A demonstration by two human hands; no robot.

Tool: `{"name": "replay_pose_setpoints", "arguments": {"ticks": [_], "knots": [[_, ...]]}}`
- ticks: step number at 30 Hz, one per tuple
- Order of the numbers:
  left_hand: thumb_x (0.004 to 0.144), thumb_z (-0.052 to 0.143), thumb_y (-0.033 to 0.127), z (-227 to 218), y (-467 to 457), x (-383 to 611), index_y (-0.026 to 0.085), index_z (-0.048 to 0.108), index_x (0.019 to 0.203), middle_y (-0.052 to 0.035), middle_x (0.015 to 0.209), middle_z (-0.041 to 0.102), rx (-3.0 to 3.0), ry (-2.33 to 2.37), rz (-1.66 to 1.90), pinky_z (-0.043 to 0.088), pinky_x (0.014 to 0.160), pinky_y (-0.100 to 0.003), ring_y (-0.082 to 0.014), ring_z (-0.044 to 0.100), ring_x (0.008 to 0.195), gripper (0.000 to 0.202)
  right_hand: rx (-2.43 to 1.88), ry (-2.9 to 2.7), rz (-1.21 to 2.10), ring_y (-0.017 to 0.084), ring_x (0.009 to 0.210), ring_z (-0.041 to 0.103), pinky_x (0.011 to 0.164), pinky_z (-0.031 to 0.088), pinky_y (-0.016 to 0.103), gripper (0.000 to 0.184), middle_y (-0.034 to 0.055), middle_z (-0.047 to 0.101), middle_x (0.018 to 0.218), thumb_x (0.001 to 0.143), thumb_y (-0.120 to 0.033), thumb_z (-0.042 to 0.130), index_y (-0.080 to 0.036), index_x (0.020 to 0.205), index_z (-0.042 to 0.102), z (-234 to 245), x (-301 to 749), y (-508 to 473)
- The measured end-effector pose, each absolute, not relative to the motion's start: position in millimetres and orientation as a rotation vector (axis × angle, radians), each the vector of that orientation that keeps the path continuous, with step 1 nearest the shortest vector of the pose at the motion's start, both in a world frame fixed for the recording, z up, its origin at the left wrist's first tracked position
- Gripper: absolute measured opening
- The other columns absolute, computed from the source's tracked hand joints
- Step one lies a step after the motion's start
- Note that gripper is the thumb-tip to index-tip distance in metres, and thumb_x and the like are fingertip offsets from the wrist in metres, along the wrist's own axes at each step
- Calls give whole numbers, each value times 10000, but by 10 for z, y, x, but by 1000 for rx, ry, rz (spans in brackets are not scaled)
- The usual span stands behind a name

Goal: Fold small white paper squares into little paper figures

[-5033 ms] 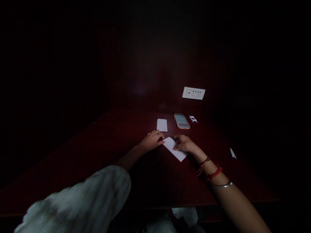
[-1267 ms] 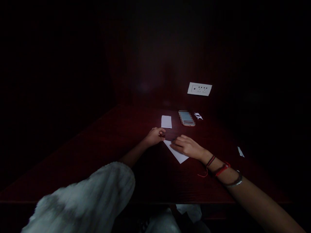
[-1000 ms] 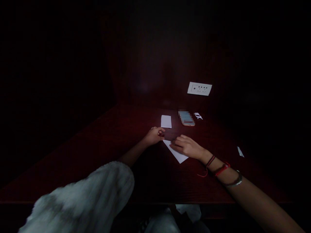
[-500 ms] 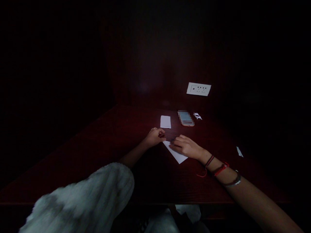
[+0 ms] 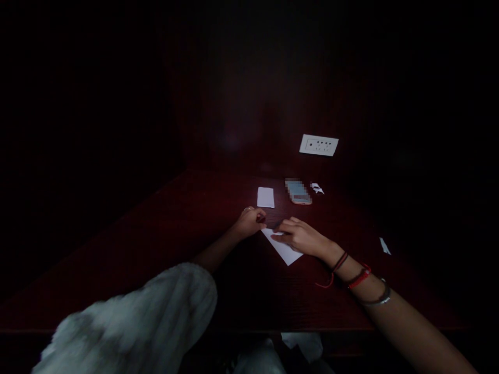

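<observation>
A white sheet of paper [image 5: 287,254] lies on the dark red desk, its visible part shaped like a triangle pointing toward me. My left hand [image 5: 249,222] rests at the paper's far left corner. Its thumb tip touches that corner, while the forefinger curves above with a gap between. From the right, my right hand [image 5: 302,236] reaches over the paper, bent fingers holding it against the desk. That hand hides the paper's far right edge. Just beyond my left hand lies a small white paper rectangle [image 5: 265,197].
A phone [image 5: 298,191] with a blurred screen lies at the back of the desk [image 5: 156,228]. Torn white scraps [image 5: 317,188] are beside it, and a narrow paper strip [image 5: 384,245] lies far right. A white wall socket [image 5: 318,145] is mounted above.
The whole view has shifted slightly, so the desk items appear a little lower. My right forearm sits slightly lower; both hands stay at the paper.
</observation>
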State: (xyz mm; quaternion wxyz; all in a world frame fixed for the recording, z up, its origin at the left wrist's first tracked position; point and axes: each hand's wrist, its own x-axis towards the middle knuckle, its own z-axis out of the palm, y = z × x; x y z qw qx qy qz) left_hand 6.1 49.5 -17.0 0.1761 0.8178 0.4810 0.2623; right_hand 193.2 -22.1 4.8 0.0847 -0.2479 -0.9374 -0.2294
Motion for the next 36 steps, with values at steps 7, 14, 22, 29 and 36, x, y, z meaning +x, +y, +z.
{"name": "replay_pose_setpoints", "arguments": {"ticks": [7, 14, 22, 29, 36], "knots": [[560, 601, 256, -122, 461, 64, 185, 564, 871, -25, 813, 480, 2302, 1365, 707, 389, 688, -220, -140, 471, 778, 322, -722, -2734, -670, 128, 779, 417, 667, 297, 281, 239, 51, 527, 840, 820, -215, 344, -208, 969, 531, 12, 1925, -239], [570, 594, 247, -140, 476, 55, 172, 560, 873, -21, 809, 481, 2302, 1302, 718, 386, 686, -208, -125, 469, 768, 314, -681, -2743, -711, 134, 808, 410, 667, 295, 281, 243, 49, 539, 845, 823, -211, 338, -212, 987, 518, -4, 1941, -258], [581, 584, 260, -119, 467, 44, 181, 550, 903, -20, 823, 472, 2330, 1253, 696, 374, 712, -218, -127, 462, 788, 334, -683, -2759, -671, 135, 830, 412, 671, 295, 283, 246, 43, 549, 866, 827, -207, 332, -216, 1002, 505, -11, 1957, -249], [544, 615, 243, -120, 461, 48, 197, 561, 876, -4, 781, 458, 2266, 1337, 713, 375, 695, -221, -128, 450, 765, 340, -693, -2758, -638, 130, 832, 418, 677, 294, 280, 241, 44, 562, 849, 818, -199, 355, -208, 997, 516, -3, 1941, -247], [526, 615, 227, -109, 429, 69, 212, 563, 871, 7, 744, 434, 2237, 1401, 698, 369, 669, -216, -124, 440, 732, 350, -759, -2756, -369, 141, 844, 436, 708, 300, 293, 255, 44, 574, 895, 764, -143, 410, -199, 977, 540, 33, 1918, -264]]}}
